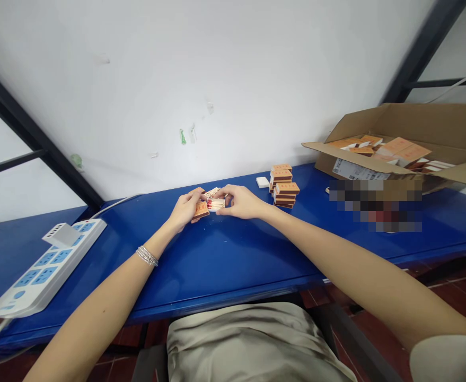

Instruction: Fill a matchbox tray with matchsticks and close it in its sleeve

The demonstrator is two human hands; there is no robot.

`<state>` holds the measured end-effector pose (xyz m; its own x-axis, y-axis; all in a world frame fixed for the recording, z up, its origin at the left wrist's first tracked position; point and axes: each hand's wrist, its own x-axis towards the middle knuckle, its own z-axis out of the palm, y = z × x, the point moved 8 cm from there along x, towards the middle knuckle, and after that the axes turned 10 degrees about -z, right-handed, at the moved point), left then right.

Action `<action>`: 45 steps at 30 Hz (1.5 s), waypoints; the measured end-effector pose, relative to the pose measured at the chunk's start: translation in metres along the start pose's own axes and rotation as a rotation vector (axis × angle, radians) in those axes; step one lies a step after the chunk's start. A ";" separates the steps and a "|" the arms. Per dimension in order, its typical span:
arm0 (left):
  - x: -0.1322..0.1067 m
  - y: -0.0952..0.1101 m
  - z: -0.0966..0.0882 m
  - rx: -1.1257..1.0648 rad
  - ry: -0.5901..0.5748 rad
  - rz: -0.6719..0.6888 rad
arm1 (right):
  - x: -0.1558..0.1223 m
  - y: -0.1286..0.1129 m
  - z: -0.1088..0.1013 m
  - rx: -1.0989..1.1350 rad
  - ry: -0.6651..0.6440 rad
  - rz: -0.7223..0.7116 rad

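The left hand (184,212) grips the sleeve (201,211), and there's the right hand (241,202) pinching the tray (212,210) just beside it, probably holding it level so no matches (217,203) spill.

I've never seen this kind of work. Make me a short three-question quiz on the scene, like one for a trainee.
1. What does the left hand hold? A) a cup; B) a matchbox; C) a pen.
2. True or false: the power strip lies left of the carton in the picture.
3. Fill in: the matches between the left hand and right hand show ___ heads.

Key: 1. B; 2. True; 3. red.
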<state>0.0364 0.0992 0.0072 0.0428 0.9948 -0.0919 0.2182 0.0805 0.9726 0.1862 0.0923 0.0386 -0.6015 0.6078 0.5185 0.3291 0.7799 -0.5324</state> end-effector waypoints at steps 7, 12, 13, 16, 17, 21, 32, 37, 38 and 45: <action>-0.004 0.007 -0.003 0.008 0.046 0.028 | -0.001 -0.011 0.002 0.004 -0.021 -0.038; -0.006 0.009 -0.012 0.048 0.173 0.049 | -0.001 -0.013 0.003 0.062 -0.028 -0.060; -0.006 0.010 -0.014 0.060 0.199 0.058 | -0.001 -0.013 0.003 0.067 -0.029 -0.064; -0.008 0.016 -0.017 0.094 0.237 0.110 | -0.001 -0.013 0.002 0.070 -0.031 -0.062; -0.009 0.018 -0.017 0.113 0.235 0.135 | -0.001 -0.013 0.002 0.069 -0.032 -0.062; -0.012 0.027 -0.014 0.216 0.199 0.211 | -0.001 -0.014 0.002 0.079 -0.035 -0.078; -0.013 0.030 -0.016 0.168 0.177 0.241 | -0.001 -0.018 0.009 0.157 0.013 -0.151; -0.012 0.022 -0.012 0.014 0.078 0.102 | -0.001 -0.011 0.008 0.242 0.080 -0.122; -0.012 0.020 -0.010 -0.005 0.047 0.078 | 0.000 -0.010 0.007 0.253 0.091 -0.118; -0.017 0.017 0.002 -0.198 -0.083 -0.042 | 0.000 -0.006 0.002 0.245 0.148 -0.065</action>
<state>0.0419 0.0833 0.0253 0.1193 0.9825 -0.1428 0.0260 0.1407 0.9897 0.1832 0.0873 0.0407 -0.4970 0.5872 0.6390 0.0972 0.7693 -0.6314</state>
